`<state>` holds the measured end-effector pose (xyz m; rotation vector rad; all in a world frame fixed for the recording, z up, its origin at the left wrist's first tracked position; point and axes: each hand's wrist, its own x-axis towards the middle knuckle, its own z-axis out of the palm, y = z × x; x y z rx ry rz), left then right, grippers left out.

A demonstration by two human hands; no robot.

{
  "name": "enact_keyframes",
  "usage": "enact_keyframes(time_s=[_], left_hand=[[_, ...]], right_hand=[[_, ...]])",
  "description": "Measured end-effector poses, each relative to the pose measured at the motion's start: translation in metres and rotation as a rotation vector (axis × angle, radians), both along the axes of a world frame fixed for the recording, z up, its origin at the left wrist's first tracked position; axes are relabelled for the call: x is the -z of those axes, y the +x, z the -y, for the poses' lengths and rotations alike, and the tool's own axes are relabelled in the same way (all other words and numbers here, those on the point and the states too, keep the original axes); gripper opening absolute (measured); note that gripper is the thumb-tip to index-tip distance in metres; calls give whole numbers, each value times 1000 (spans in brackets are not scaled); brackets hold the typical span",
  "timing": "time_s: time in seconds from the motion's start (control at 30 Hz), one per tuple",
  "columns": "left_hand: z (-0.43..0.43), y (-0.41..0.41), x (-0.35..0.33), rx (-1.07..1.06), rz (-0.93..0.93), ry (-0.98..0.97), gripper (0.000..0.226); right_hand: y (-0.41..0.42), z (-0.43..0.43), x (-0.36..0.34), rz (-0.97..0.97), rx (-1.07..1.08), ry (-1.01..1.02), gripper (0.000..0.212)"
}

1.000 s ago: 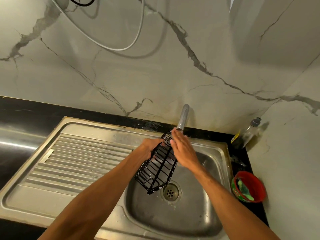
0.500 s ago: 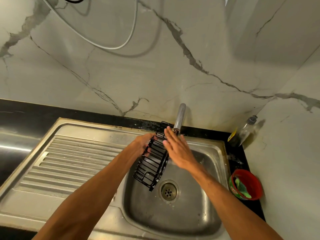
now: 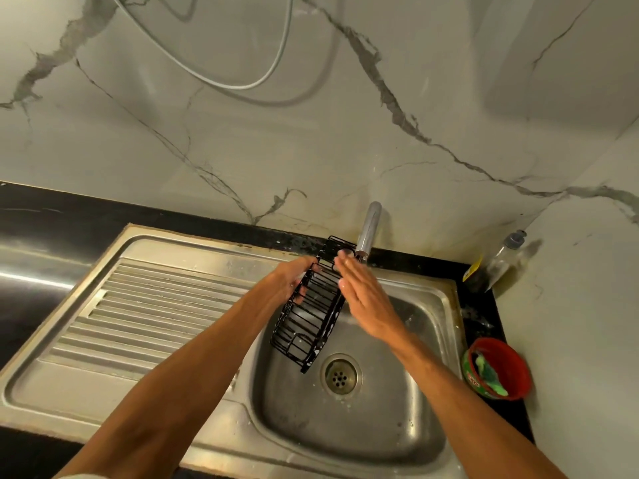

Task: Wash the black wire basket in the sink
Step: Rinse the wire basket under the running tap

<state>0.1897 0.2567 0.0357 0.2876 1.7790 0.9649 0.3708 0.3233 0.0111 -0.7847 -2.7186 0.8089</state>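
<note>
The black wire basket [image 3: 307,319] hangs tilted over the steel sink bowl [image 3: 422,423], its upper end just under the tap spout [image 3: 367,233] and its lower end above the drain [image 3: 340,375]. My left hand [image 3: 294,276] grips the basket's upper left side, fingers through the wires. My right hand [image 3: 363,299] lies flat, fingers together and straight, against the basket's right edge, wet. Small white suds cling to the basket's lower wires.
A ribbed steel drainboard [image 3: 138,316] lies left of the bowl. A red tub with a green scrubber [image 3: 498,368] stands on the black counter at the right, and a clear bottle [image 3: 501,262] stands in the back corner. Marble wall behind, with a hose [image 3: 276,57].
The basket has shifted slightly up toward the tap. My right hand has slid along the basket's right edge, staying flat against it. My left hand keeps its grip.
</note>
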Motion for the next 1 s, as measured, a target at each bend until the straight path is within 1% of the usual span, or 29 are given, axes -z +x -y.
enact_keyframes(time_s=[0.03, 0.07, 0.17, 0.2, 0.27, 0.3, 0.33, 0.43, 0.47, 0.57, 0.6, 0.63, 0.7, 0.73, 0.83, 0.93, 1.0], left_hand=[[-1, 2, 0, -4, 14, 14, 18], [-3, 4, 1, -4, 26, 31, 20], [-8, 6, 1, -11, 48, 64, 23], [-8, 6, 1, -17, 47, 64, 23], [-7, 8, 2, -40, 41, 44, 20], [-6, 10, 3, -58, 41, 37, 19], [-5, 12, 3, -78, 41, 34, 18], [-1, 15, 8, -161, 75, 35, 21], [2, 15, 11, -199, 86, 43, 21], [10, 19, 20, -297, 91, 112, 23], [11, 20, 22, -316, 95, 131, 24], [12, 23, 22, -339, 106, 146, 23], [16, 29, 23, -384, 162, 160, 17], [19, 32, 25, -408, 190, 171, 16], [28, 42, 31, -463, 228, 233, 19], [32, 51, 33, -527, 289, 296, 23], [31, 55, 34, -577, 319, 320, 31]], right_hand=[[-2, 1, -2, -2, 46, -13, 57], [-4, 7, -4, -6, 44, 10, 57], [-1, 19, -6, -71, -73, 75, 53], [2, 13, -4, -86, -48, 47, 52], [6, -4, -4, -95, 155, -133, 51], [5, -9, -6, -88, 223, -201, 51], [2, -8, -7, -80, 212, -200, 51], [-4, 8, -4, -85, -14, -25, 51], [-1, 4, 0, -85, -20, -30, 51], [4, -11, 1, -50, 164, -137, 53], [3, -9, 0, -29, 143, -106, 54], [2, -3, -2, -13, 74, -57, 54], [-2, 9, -1, -36, -46, -23, 54], [-1, 10, 1, -59, -46, -49, 55], [5, 3, 7, -122, 77, -224, 59], [9, 3, 12, -152, 103, -283, 59], [8, 2, 13, -194, 160, -344, 56]])
